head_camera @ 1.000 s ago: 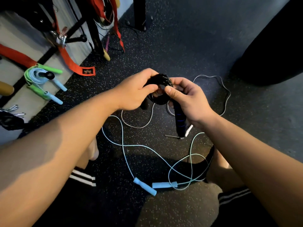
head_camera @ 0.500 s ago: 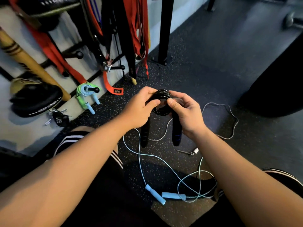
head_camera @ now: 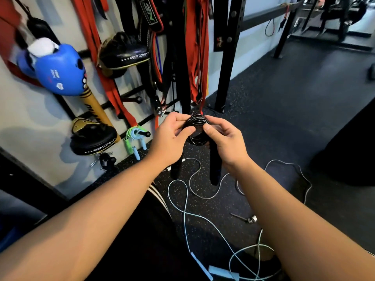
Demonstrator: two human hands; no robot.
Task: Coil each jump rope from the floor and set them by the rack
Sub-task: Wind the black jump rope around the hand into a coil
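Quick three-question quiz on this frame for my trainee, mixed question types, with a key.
1. True or false: the black jump rope is coiled and held by both the left hand and right hand.
2. How many uncoiled ropes lie on the floor? A) none B) two C) four
3. Fill in: the green and blue rope already coiled hangs on a ____ of the rack.

Key: 1 true; 2 B, the light blue rope and white rope; 3 peg.

Both hands (head_camera: 199, 136) grip a coiled black rope (head_camera: 196, 129).
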